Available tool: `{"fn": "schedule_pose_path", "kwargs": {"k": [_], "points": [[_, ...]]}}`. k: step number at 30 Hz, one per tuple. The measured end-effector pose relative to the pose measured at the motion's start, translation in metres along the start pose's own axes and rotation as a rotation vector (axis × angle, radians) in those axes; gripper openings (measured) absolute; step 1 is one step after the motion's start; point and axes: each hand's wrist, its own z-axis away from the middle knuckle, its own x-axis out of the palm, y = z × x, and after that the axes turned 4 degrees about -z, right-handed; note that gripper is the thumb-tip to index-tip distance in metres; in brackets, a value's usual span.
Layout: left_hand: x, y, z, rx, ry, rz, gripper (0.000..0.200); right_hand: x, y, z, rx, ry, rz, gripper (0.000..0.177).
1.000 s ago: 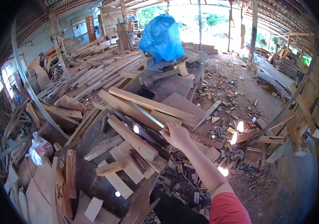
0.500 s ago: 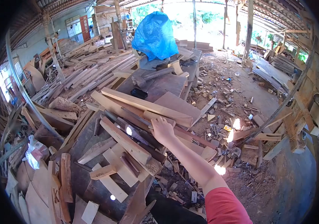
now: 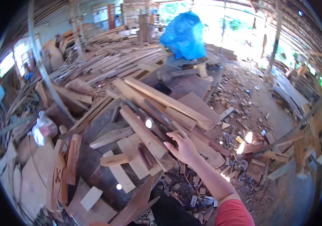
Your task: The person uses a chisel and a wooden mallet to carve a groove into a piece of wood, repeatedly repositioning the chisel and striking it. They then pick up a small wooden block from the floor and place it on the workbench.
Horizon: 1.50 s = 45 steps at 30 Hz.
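My right hand (image 3: 184, 148) hovers at the near right end of a pile of wood on the workbench, thumb and fingers apart with nothing between them. Its fingertips are close to dark round sticks (image 3: 157, 130) lying in the pile. Left of the hand, a thick light-brown wood block (image 3: 143, 132) slants across the bench. Beyond the fingers lie a short wood piece (image 3: 180, 118) and a long pale plank (image 3: 168, 101). Two short reddish-brown sticks (image 3: 144, 156) rest on a flat pale board (image 3: 132, 157). My left hand is out of view.
A blue plastic sheet (image 3: 185, 35) covers something at the bench's far end. A dark object (image 3: 163, 89) lies on the bench top. Wood scraps litter the ground (image 3: 240, 94) to the right. A metal pole (image 3: 42, 67) and a plastic bag (image 3: 42, 130) are at left.
My right hand has come off the short wood piece, drawn nearer to me and spread its fingers. The view has swung left, so the scene sits further right.
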Motion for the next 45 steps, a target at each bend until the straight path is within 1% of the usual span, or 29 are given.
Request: {"fn": "schedule_pose_path", "kwargs": {"k": [1,2,3,4,5,6,8,10,11,13,14,16,19,21,23,25,31,35,37,39,41,43,45], "points": [[-0.005,-0.002,0.004,-0.084,0.103,-0.205,0.023,0.002,-0.005,-0.001,0.045,-0.063,-0.07,0.034],[-0.008,-0.004,0.009,-0.18,0.214,-0.408,0.025,0.005,-0.012,-0.003,0.057,-0.096,-0.047,0.038],[-0.013,-0.006,0.015,-0.286,0.327,-0.606,0.026,0.009,-0.016,-0.007,0.093,-0.148,-0.066,0.045],[-0.018,-0.009,0.022,-0.403,0.442,-0.799,0.028,0.011,-0.025,-0.012,0.132,-0.182,0.006,0.05],[-0.027,-0.019,0.029,-0.347,0.489,-0.796,0.028,0.013,-0.036,-0.018,0.162,-0.22,0.077,0.055],[-0.033,-0.026,0.034,-0.29,0.544,-0.799,0.033,0.018,-0.042,-0.025,0.208,-0.303,0.114,0.065],[-0.041,-0.02,0.039,-0.256,0.475,-0.947,0.031,0.031,-0.058,-0.035,0.235,-0.35,0.209,0.072],[-0.047,-0.009,0.04,-0.273,0.39,-1.055,0.033,0.053,-0.05,-0.038,0.206,-0.373,0.316,0.076],[-0.05,-0.004,0.041,-0.286,0.446,-1.068,0.033,0.062,-0.045,-0.038,0.181,-0.375,0.386,0.077],[-0.061,0.0,0.044,-0.277,0.333,-1.165,0.036,0.073,-0.043,-0.04,0.258,-0.376,0.49,0.079],[-0.071,-0.005,0.05,-0.283,0.375,-1.174,0.036,0.076,-0.044,-0.039,0.275,-0.376,0.515,0.08],[-0.092,-0.019,0.059,-0.203,0.392,-1.253,0.038,0.079,-0.044,-0.039,0.295,-0.382,0.563,0.081],[-0.112,-0.032,0.07,-0.198,0.456,-1.298,0.041,0.081,-0.052,-0.04,0.286,-0.394,0.592,0.08],[-0.122,-0.038,0.075,-0.206,0.499,-1.286,0.043,0.081,-0.051,-0.038,0.321,-0.389,0.639,0.079],[-0.129,-0.045,0.079,-0.215,0.533,-1.271,0.044,0.083,-0.046,-0.035,0.262,-0.353,0.647,0.079],[-0.134,-0.05,0.08,-0.18,0.541,-1.275,0.046,0.084,-0.05,-0.036,0.291,-0.352,0.665,0.079],[-0.147,-0.051,0.079,-0.163,0.589,-1.289,0.049,0.085,-0.056,-0.035,0.299,-0.327,0.684,0.074],[-0.151,-0.052,0.076,-0.157,0.588,-1.304,0.05,0.085,-0.057,-0.034,0.298,-0.324,0.694,0.073],[-0.147,-0.051,0.071,-0.189,0.553,-1.329,0.054,0.085,-0.06,-0.034,0.315,-0.329,0.704,0.073],[-0.146,-0.054,0.062,-0.19,0.518,-1.356,0.055,0.084,-0.057,-0.034,0.298,-0.324,0.703,0.073],[-0.148,-0.06,0.049,-0.193,0.479,-1.385,0.056,0.084,-0.061,-0.035,0.328,-0.348,0.695,0.073],[-0.152,-0.068,0.033,-0.192,0.368,-1.535,0.057,0.083,-0.063,-0.035,0.319,-0.347,0.685,0.072],[-0.157,-0.082,0.022,-0.195,0.322,-1.581,0.056,0.081,-0.062,-0.034,0.306,-0.339,0.673,0.072]]}}
